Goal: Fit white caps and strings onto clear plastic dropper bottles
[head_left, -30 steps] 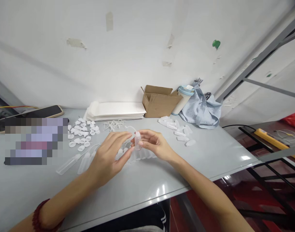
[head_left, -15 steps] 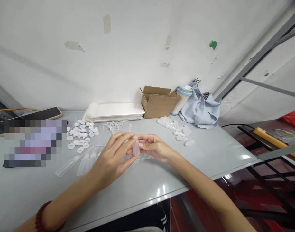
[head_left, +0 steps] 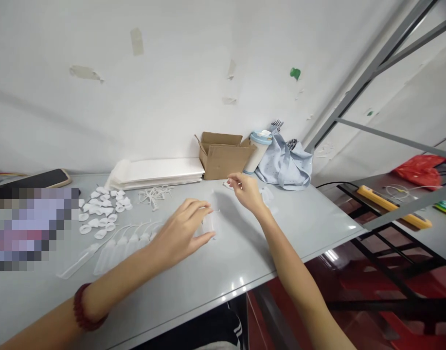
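Observation:
My left hand (head_left: 186, 226) is bent around a small translucent plastic bottle (head_left: 208, 224), its fingertips at the top and its thumb by the base. Beside and partly behind that wrist lies a row of similar bottles (head_left: 111, 255) with thin tubes at their necks. Farther back, my right hand (head_left: 246, 190) has its fingers curled together over the left end of some loose clear plastic pieces (head_left: 267, 197). A whitish piece (head_left: 225, 184) shows by its fingertips; whether it is gripped is unclear.
White caps (head_left: 106, 206) and a heap of thin tubes (head_left: 155, 195) lie to the left. Along the wall are stacked white envelopes (head_left: 157, 172), a cardboard box (head_left: 226, 163), a cup (head_left: 257, 153) and a blue cloth bag (head_left: 286, 165). Phones (head_left: 58, 179) rest at far left.
My right hand has left the bottle that both hands held and moved back to the loose plastic pieces. My left hand has shifted right over the table. The view has turned right.

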The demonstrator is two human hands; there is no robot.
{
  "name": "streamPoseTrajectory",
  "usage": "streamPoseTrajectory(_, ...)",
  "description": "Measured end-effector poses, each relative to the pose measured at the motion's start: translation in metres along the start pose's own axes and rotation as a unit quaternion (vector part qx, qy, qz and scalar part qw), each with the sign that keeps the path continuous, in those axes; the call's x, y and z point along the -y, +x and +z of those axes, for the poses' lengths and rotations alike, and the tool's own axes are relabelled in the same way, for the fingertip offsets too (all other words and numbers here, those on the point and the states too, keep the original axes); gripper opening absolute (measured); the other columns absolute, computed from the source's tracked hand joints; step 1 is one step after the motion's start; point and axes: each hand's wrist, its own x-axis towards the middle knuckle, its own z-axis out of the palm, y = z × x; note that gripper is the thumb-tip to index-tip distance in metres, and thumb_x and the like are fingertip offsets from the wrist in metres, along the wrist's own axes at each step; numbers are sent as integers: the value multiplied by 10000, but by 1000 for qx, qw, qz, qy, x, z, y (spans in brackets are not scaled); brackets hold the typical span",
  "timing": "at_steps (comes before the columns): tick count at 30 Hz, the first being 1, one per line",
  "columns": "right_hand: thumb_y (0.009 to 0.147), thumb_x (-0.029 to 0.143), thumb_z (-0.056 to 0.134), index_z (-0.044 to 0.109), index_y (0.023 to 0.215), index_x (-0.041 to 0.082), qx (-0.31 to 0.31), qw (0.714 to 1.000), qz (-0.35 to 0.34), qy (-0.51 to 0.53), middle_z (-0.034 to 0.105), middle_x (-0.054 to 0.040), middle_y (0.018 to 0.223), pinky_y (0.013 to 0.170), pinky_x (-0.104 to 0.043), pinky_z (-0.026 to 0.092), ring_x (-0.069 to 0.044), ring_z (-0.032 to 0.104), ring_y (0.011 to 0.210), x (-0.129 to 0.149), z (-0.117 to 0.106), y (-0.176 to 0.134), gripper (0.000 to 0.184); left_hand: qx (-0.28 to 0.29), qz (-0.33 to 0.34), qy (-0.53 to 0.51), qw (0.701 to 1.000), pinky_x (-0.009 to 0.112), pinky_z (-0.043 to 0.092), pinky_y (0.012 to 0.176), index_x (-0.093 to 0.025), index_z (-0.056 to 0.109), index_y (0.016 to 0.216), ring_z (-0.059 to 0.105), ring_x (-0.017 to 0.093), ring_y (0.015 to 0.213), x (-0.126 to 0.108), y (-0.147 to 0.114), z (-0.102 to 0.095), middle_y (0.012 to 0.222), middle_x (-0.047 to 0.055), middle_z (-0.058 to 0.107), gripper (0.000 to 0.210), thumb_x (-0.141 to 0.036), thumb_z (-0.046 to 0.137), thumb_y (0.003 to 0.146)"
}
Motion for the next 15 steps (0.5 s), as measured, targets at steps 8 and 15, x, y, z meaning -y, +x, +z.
streamPoseTrajectory(8, 842, 86, 503, 674, 927, 162, 3, 992, -5, -129, 729, -83, 895, 813, -317, 498, -205, 680, 854, -24, -5, 9, 205, 159, -30, 25, 986, 410, 480, 845, -143, 607, 1005, 519, 279, 1022, -13, 33, 31, 1039, 118, 636, 216, -247, 630, 817)
streamPoseTrajectory(15, 860, 69, 497, 668, 980, 137, 34, 986, 12, -164, 726, -109, 969, 832, -312, 487, -219, 674, 924, -24, -4, 9, 219, 208, -59, 39, 975, 387, 476, 801, -125, 616, 967, 497, 288, 1007, -13, 32, 34, 998, 135, 626, 182, -249, 568, 842)
